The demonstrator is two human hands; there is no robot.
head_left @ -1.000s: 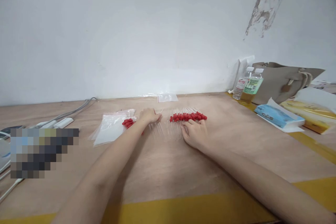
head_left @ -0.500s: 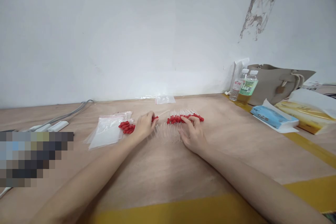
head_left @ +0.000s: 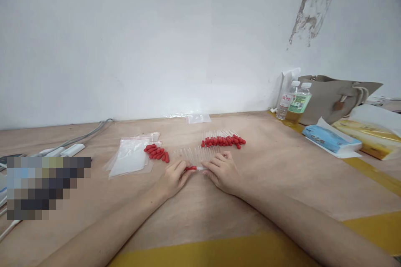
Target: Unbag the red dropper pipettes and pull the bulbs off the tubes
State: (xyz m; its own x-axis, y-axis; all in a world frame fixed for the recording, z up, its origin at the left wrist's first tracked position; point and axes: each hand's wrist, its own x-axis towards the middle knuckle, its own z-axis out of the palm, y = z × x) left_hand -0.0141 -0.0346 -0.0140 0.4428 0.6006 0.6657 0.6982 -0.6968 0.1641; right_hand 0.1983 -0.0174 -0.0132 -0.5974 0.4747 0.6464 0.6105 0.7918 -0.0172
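My left hand [head_left: 173, 177] and my right hand [head_left: 220, 170] meet at the middle of the wooden table [head_left: 194, 212]. Between their fingertips they hold one clear dropper tube with a red rubber bulb [head_left: 193, 168], lying level; the left fingers pinch the red end and the right fingers the clear end. Just beyond the hands lies a row of bare clear tubes [head_left: 196, 153]. Farther back is a row of tubes fitted with red bulbs [head_left: 223, 140]. A small heap of loose red bulbs [head_left: 156, 153] lies to the left of the tubes.
Clear zip bags [head_left: 130, 155] lie left of the red bulbs, another small bag [head_left: 198, 118] by the wall. White cables and a power strip [head_left: 64, 149] sit far left. At the right stand two bottles [head_left: 294, 101], a beige bag [head_left: 335, 96], a blue tissue pack [head_left: 330, 138] and yellow packs [head_left: 366, 135].
Both hands drew back from the far rows toward me. The left hand brought a red bulb along, and both hands now hold it together with a clear tube.
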